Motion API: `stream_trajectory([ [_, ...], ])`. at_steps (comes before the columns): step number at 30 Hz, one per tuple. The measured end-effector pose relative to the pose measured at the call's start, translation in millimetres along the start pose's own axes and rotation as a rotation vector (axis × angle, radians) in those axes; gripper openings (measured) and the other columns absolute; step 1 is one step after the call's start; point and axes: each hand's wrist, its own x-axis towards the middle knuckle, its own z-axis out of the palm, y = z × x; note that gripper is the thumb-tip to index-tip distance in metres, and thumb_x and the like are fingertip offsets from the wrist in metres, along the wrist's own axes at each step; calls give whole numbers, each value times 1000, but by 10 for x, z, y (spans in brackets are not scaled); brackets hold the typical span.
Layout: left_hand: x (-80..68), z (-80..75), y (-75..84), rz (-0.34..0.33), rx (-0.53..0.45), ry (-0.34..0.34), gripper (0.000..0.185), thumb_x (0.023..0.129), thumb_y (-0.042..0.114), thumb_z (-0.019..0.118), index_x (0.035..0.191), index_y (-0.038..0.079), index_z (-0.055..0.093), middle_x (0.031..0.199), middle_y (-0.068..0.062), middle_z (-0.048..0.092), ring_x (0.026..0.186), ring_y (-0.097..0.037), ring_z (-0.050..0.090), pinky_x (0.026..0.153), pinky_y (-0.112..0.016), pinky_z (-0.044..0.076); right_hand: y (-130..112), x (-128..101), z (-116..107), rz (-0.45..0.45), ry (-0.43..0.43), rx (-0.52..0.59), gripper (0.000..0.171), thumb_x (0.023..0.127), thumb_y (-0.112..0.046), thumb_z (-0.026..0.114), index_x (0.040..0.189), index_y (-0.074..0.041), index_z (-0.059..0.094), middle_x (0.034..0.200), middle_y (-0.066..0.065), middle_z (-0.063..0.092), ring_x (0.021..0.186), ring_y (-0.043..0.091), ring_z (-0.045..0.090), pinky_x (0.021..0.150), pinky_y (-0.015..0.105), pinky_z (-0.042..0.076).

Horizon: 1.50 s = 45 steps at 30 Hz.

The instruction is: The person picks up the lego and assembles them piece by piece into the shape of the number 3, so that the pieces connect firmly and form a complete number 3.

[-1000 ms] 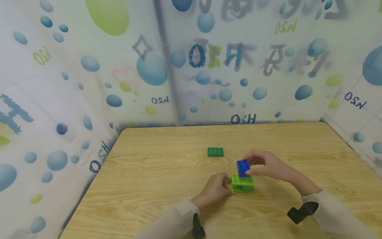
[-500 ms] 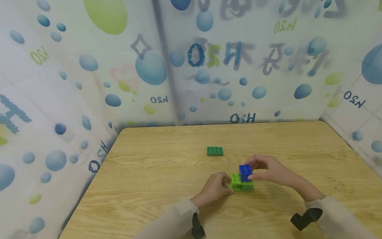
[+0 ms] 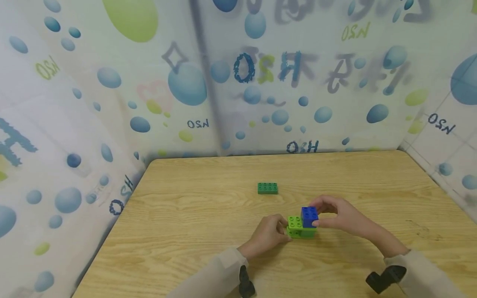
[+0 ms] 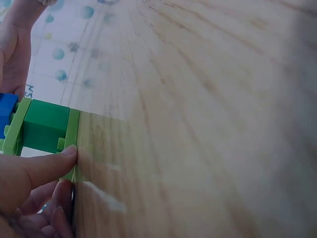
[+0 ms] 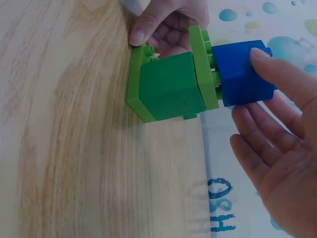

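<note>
Two hands at a small stack of toy bricks, a little right of the middle of a wooden tabletop (image 3: 179, 215). Pinches the blue block (image 3: 309, 217) in the right hand (image 3: 343, 217), with the thumb on the near face and curled fingers round the far one. Holds it studs up, over the right end of the light-green upper plate (image 3: 294, 222), with four studs in view on the uncovered left end. In the right wrist view, a row of studs showing between plate and block, so short of sitting flush; cannot tell whether touching the stud tops.

Grips the left end of the light-green lower plate (image 3: 299, 237) in the left hand (image 3: 266, 236), with the thumb at the near edge and bent fingers opposite. Flat on the tabletop, this lower plate. Between the two plates, toward the right end, a squarish mid-green block (image 5: 171, 87); to the left of it, an open gap with lower studs visible.

Farther back on the tabletop, well apart from both hands, a dark-green brick (image 3: 267, 189) lying flat, with eight studs up in two rows of four. At both wrists, over pale sleeves (image 3: 422, 267), dark wrist devices (image 3: 246, 282). Behind, a pale wall (image 3: 253, 132) printed with blue and yellow-green bubbles and blue lettering, plus a faint pink heart.
</note>
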Motion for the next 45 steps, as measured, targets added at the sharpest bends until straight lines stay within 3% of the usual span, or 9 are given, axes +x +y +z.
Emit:
stream_trajectory([
  [14,-2,6,0,-4,-4,7,32,70,5,79,96,-2,62,65,5,54,57,-2,46,53,-18,40,0,-31,51,-7,41,-25,29,80,-21,72,104,-12,58,101,2,59,94,17,58,81,56,41],
  [27,7,17,-14,-17,-15,0,31,71,4,78,96,-1,61,67,2,55,59,-3,47,53,-18,41,38,39,20,-64,-2,-145,25,79,-23,73,96,-14,57,96,-5,61,92,14,60,83,50,44],
  [45,12,9,-21,-10,9,-2,31,71,5,78,97,-1,61,67,3,54,59,-3,46,52,-18,40,65,32,69,-80,-4,-91,26,80,-18,72,98,-11,55,92,-3,60,83,11,58,85,51,43],
])
